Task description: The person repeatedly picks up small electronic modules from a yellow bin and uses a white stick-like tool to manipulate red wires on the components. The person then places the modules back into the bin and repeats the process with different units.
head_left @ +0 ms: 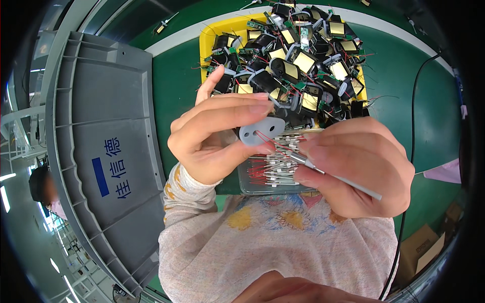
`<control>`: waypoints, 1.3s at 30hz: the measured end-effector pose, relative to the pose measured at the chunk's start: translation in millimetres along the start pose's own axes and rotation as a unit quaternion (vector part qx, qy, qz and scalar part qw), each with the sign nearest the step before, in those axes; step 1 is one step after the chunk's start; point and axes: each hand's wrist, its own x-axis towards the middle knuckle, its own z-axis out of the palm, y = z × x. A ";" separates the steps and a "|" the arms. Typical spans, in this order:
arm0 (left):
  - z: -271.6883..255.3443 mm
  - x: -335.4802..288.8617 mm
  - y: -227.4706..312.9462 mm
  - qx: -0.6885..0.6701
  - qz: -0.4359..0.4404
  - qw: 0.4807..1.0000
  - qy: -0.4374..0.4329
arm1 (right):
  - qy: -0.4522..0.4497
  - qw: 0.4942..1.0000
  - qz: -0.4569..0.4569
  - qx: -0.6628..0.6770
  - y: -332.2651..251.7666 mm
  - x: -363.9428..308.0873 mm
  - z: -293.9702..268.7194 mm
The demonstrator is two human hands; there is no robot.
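Observation:
Between the thumb and fingers of my left hand (212,131) is a light grey oval end cap (263,127) with several holes, its face toward me. The index finger of that hand is raised apart from the others. My right hand (361,164) pinches a slim silver metal rod (348,184) with a shiny collar near its far end. Thin red wires (265,138) run between the cap's middle hole and the rod's collar end. Whether anything sits behind the cap is hidden by my fingers. Just below both hands, a clear tray (252,190) holds many similar silver rods with red wires.
Beyond my hands, a yellow bin (206,43) is heaped with black oval housings (285,69) carrying green circuit boards and wires. A large grey crate (111,101) stands left on the green table (177,101). A black cable (415,111) runs down the right; cardboard boxes (419,247) lie lower right.

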 end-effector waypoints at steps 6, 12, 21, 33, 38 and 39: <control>0.2 -0.1 0.2 0.013 0.006 1.000 0.003 | 0.065 0.997 0.029 -0.023 -7.9 1.4 14.8; 1.0 -0.1 0.7 0.023 0.004 1.000 0.018 | 0.076 0.995 0.023 -0.058 -7.6 -0.2 14.9; 0.7 -0.1 1.5 0.044 0.001 0.999 0.023 | 0.083 0.993 0.030 -0.073 -9.2 -0.3 15.1; 1.5 0.0 2.3 0.050 0.008 0.998 0.027 | 0.090 0.995 0.032 -0.027 -6.9 -2.5 16.5; 1.4 0.2 0.5 0.049 0.020 0.998 0.038 | 0.084 0.995 0.045 -0.036 -9.7 -2.1 16.8; 1.5 0.5 0.3 0.047 0.024 0.998 0.041 | 0.079 0.995 0.050 -0.038 -10.8 -1.6 16.0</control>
